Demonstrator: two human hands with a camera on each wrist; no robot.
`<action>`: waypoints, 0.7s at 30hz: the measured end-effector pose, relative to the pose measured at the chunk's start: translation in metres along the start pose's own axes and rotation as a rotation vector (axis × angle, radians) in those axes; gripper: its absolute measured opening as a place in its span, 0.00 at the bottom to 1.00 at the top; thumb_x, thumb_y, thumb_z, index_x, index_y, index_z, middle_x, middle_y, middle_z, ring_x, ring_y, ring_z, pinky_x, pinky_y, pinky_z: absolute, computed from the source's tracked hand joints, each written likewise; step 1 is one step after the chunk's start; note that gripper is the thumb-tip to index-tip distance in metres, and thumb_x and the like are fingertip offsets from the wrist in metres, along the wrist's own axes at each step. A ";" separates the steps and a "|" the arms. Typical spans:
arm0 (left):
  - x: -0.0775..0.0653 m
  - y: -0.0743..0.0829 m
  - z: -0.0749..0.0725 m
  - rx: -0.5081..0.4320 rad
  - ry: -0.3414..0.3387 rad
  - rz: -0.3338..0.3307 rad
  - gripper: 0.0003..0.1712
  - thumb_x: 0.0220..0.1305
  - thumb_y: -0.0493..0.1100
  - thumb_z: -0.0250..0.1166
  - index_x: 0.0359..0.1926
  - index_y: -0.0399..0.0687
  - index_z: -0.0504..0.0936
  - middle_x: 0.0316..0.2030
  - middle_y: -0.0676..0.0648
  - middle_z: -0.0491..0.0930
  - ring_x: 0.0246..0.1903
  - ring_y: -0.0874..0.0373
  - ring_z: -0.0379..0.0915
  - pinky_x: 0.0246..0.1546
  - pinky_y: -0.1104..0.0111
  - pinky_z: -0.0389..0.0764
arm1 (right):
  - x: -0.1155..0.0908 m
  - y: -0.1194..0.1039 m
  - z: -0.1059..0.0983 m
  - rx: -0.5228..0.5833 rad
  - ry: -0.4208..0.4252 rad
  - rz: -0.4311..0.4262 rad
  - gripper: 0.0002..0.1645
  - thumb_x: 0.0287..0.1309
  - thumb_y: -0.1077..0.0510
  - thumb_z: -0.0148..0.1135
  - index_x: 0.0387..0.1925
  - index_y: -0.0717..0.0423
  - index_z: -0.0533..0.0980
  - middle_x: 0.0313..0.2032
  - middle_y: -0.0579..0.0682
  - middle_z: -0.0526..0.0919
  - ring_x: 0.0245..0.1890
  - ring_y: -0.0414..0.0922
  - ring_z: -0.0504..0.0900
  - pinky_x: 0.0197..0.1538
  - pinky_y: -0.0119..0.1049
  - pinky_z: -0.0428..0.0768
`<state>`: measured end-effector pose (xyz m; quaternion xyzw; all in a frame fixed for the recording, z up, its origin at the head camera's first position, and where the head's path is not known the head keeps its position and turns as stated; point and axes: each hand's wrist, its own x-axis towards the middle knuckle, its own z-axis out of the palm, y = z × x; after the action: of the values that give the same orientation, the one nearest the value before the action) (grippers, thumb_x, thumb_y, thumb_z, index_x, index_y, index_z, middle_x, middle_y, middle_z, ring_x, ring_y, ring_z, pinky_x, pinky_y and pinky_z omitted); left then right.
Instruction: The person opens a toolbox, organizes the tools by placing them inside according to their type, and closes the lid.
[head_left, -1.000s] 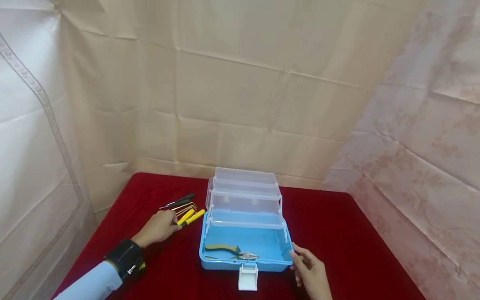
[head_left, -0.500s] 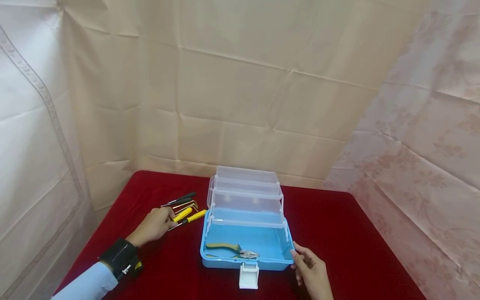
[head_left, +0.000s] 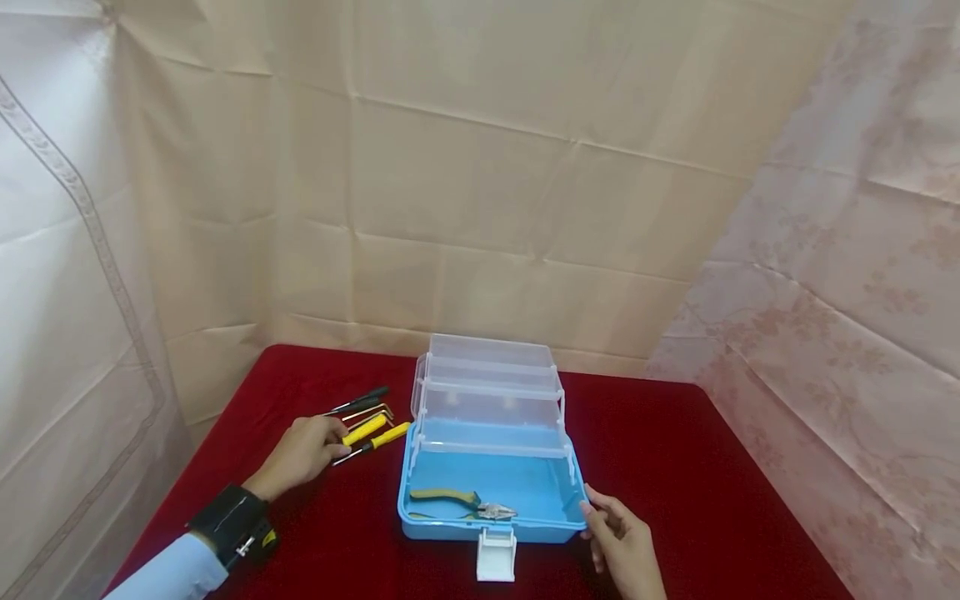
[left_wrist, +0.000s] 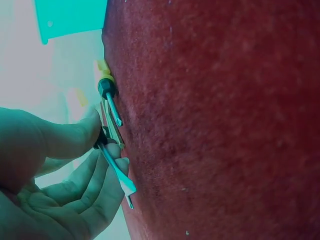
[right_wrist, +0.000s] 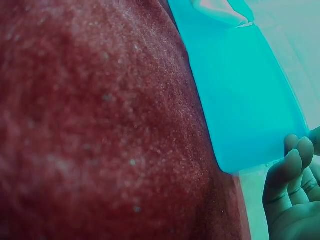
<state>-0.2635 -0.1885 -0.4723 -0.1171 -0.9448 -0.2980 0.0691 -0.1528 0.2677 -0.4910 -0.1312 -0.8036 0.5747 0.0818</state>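
1 screwdriver (head_left: 366, 428) in left hand (head_left: 302, 451); right hand (head_left: 625, 543) grips toolbox (head_left: 438, 531).

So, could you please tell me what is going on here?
A person's left hand pinches a yellow-handled screwdriver beside other tools on a red cloth. The right hand holds the near right corner of an open blue toolbox. Pliers lie inside it; the screwdriver is outside.

Beige backdrop (head_left: 480, 192) behind red tablecloth (head_left: 645, 450)
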 end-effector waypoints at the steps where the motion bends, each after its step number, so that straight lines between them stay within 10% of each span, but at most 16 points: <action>1: 0.000 0.000 0.000 0.000 0.002 0.002 0.09 0.51 0.38 0.73 0.34 0.46 0.84 0.25 0.52 0.81 0.25 0.61 0.73 0.25 0.66 0.71 | 0.000 0.000 0.000 0.003 0.002 -0.001 0.33 0.52 0.40 0.66 0.57 0.50 0.76 0.26 0.57 0.79 0.16 0.44 0.71 0.17 0.38 0.74; 21: -0.003 0.003 -0.006 0.000 0.011 0.005 0.12 0.50 0.41 0.74 0.37 0.48 0.85 0.28 0.53 0.80 0.26 0.60 0.71 0.26 0.66 0.71 | 0.000 0.002 0.000 0.006 -0.004 -0.021 0.37 0.48 0.36 0.66 0.57 0.51 0.76 0.26 0.56 0.79 0.15 0.44 0.70 0.17 0.39 0.73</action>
<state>-0.2589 -0.1896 -0.4666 -0.1179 -0.9442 -0.2984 0.0751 -0.1529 0.2686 -0.4925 -0.1214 -0.8035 0.5764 0.0863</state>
